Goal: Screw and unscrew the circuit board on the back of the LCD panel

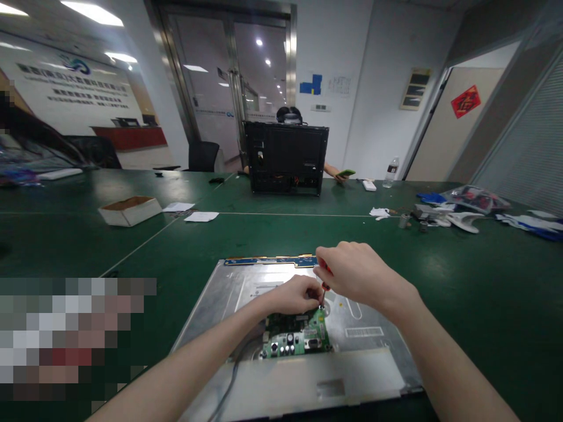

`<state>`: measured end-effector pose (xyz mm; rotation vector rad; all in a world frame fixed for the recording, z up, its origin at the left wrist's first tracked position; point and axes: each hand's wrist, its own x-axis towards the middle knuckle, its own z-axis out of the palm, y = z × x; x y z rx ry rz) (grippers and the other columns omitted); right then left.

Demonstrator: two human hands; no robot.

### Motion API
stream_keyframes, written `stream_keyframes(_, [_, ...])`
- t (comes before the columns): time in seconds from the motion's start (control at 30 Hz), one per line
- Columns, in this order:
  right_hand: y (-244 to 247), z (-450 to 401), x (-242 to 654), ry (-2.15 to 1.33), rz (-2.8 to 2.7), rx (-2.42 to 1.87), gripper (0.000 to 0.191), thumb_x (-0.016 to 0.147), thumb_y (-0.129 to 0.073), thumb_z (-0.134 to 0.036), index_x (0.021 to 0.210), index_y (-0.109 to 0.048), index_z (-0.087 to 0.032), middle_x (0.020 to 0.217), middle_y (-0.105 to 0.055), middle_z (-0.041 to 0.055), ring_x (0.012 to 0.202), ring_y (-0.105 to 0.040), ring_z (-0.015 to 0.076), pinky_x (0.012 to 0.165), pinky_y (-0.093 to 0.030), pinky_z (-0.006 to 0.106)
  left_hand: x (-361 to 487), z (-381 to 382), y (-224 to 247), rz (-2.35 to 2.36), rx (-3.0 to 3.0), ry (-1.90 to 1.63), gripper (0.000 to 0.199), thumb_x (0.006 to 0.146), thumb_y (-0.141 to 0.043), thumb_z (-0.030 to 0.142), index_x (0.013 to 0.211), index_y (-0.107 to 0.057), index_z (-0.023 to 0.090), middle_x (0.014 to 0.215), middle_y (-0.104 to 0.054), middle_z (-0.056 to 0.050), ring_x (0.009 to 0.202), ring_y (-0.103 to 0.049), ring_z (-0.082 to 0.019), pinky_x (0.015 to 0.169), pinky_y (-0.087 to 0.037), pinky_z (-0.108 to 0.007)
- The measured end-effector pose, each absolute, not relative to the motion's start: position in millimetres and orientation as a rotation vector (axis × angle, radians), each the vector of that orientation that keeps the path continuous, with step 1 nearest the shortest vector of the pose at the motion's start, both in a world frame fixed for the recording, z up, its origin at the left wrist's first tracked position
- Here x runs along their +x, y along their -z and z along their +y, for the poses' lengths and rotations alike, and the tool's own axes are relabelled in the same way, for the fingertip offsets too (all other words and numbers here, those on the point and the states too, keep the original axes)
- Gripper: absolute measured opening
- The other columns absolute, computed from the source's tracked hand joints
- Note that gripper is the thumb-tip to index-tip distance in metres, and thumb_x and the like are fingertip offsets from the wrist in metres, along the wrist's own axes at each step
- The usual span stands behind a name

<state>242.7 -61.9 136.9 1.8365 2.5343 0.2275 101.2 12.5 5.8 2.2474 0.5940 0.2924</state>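
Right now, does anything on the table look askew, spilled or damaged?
Nothing looks spilled or plainly damaged. The plastic bag and odds and ends, heaped loosely at the green table's right, look untidy. Blocky pixels hide the lower left from view.

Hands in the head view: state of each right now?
Left hand: fingers closed together at the green circuit board; whether they pinch anything can't be told.
Right hand: closed on a red screwdriver.

Green table [246, 234] before pale walls [329, 53], glass doors [264, 70] and bright ceiling lights [92, 13]
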Motion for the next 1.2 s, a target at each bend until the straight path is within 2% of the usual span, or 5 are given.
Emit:
stream_keyframes(0.13, [-137.5,-62.8,247.3,-0.151,2.617,1.764,0.012,0.086,-0.047,-0.025,0.091,-0.056,-0.018,0.072,-0.065,0.0048,0.061,-0.057,0.0162,0.049,-0.017,0.029,100.6,12.9,-3.8,0.589,2.231,-0.314,0.014,0.071,-0.055,0.011,0.078,-0.067,0.014,0.075,-0.066,-0.001,0.071,-0.058,-0.016,0.066,-0.043,-0.022])
stream_keyframes(0.5, [-139.3,-66.3,250.1,0.003,2.804,1.630,0.021,0.075,-0.055,-0.019,0.095,-0.051,-0.020,0.079,-0.065,0.0022,0.065,-0.055,0.0153,0.051,-0.023,0.027,100.5,11.8,-6.7,0.609,2.290,-0.339,0.007,0.072,-0.056,0.012,0.072,-0.062,0.013,0.066,-0.060,0.001,0.063,-0.054,-0.014,0.058,-0.038,-0.021])
stream_keyframes(0.8, [-136.0,-56.5,248.5,-0.229,2.561,1.922,0.030,0.086,-0.053,-0.048,0.075,-0.066,-0.023,0.072,-0.068,0.0046,0.066,-0.062,0.0194,0.049,-0.021,0.028,101.0,14.7,-3.4,0.606,2.283,-0.303,0.015,0.069,-0.054,0.007,0.076,-0.066,0.013,0.071,-0.063,0.001,0.067,-0.057,-0.014,0.061,-0.040,-0.020])
stream_keyframes(1.03, [-135.2,-57.1,250.6,-0.212,2.632,1.808,0.015,0.084,-0.051,-0.029,0.092,-0.061,-0.022,0.074,-0.067,0.0038,0.064,-0.060,0.0181,0.048,-0.019,0.028,100.7,15.8,-2.1,0.586,2.265,-0.302,0.016,0.069,-0.053,0.007,0.076,-0.066,0.013,0.072,-0.063,0.001,0.068,-0.056,-0.014,0.063,-0.040,-0.020])
stream_keyframes(1.2, [-137.1,-61.9,255.2,-0.022,2.756,1.686,0.023,0.078,-0.054,-0.021,0.101,-0.053,-0.022,0.083,-0.067,0.0024,0.069,-0.059,0.0167,0.051,-0.024,0.026,100.4,16.0,-2.8,0.590,2.274,-0.298,0.015,0.070,-0.054,0.008,0.078,-0.067,0.014,0.073,-0.064,0.001,0.069,-0.057,-0.014,0.064,-0.041,-0.021])
